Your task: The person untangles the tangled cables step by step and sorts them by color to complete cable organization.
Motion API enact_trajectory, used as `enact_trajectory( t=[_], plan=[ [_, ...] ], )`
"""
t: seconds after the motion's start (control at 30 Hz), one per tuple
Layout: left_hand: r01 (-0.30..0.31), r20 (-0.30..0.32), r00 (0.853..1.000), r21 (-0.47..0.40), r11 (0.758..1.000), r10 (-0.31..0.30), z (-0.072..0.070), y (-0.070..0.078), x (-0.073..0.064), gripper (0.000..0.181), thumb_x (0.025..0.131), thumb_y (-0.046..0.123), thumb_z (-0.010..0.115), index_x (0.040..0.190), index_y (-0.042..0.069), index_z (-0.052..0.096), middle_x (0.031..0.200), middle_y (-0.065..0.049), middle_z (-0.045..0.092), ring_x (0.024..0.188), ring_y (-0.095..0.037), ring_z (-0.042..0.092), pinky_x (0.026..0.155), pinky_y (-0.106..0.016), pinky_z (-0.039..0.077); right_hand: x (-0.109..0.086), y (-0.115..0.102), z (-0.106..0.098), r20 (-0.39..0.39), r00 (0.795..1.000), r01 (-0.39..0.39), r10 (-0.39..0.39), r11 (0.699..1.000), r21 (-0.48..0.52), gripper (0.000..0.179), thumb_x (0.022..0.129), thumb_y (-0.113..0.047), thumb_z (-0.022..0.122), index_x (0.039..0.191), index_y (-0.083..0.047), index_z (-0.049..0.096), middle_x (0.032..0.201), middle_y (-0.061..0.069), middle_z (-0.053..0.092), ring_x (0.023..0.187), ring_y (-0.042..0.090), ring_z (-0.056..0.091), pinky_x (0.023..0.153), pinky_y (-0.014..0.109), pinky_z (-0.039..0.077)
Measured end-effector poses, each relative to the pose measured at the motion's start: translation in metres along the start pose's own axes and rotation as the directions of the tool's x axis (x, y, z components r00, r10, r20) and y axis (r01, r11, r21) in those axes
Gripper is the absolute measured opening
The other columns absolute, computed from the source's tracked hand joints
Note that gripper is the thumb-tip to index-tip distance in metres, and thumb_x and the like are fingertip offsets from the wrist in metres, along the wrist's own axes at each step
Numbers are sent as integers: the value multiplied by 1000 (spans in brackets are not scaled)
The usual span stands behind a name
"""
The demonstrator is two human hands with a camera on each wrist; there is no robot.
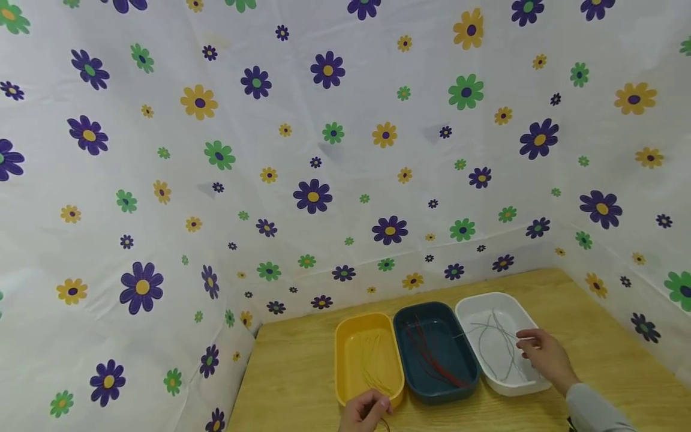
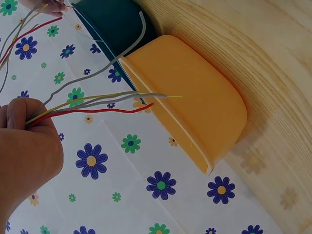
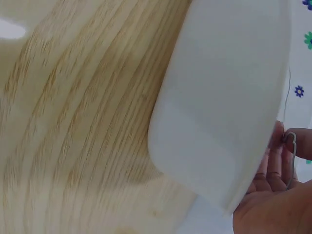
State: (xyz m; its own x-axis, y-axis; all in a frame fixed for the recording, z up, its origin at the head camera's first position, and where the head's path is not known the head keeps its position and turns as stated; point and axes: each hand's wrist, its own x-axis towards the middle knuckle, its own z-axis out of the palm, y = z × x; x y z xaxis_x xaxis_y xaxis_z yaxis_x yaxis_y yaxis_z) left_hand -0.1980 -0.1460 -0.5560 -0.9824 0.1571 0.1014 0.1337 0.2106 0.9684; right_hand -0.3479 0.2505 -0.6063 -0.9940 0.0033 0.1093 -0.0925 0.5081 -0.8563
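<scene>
My left hand is at the front edge of the yellow tray. It grips a small bundle of wires, with a grey wire, a yellow wire and a red wire sticking out in the left wrist view. Over the right side of the white tray is my right hand, its thumb and fingertips pinching a thin grey wire. Several grey wires lie loosely in that tray. Part of the left hand is cut off by the head view's lower edge.
Between the yellow and white trays stands a dark blue tray with several red wires. Thin yellow wires lie in the yellow tray. The wooden table is enclosed by a flower-patterned sheet behind and at both sides.
</scene>
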Motion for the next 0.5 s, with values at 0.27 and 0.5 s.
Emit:
enact_trajectory(
  t=[0.27, 0.5],
  plan=[
    [18, 0, 1000, 0, 1000, -18, 0, -1, -2, 33, 106, 18, 58, 93, -12, 67, 81, -7, 70, 62, 1, 46, 62, -16, 40, -3, 17, 2, -32, 996, 69, -89, 919, -389, 26, 92, -7, 57, 113, 6, 62, 92, 18, 72, 80, 32, 69, 65, 46, 52],
    [71, -26, 997, -9, 997, -72, -1, 0, -2, 34, 104, 23, 61, 94, -9, 68, 81, 4, 68, 64, 0, 49, 64, -17, 42, 1, 12, 2, 39, 995, 99, -92, 886, -453, 24, 85, -7, 62, 102, 10, 62, 82, 19, 67, 74, 30, 63, 67, 48, 51]
  ],
)
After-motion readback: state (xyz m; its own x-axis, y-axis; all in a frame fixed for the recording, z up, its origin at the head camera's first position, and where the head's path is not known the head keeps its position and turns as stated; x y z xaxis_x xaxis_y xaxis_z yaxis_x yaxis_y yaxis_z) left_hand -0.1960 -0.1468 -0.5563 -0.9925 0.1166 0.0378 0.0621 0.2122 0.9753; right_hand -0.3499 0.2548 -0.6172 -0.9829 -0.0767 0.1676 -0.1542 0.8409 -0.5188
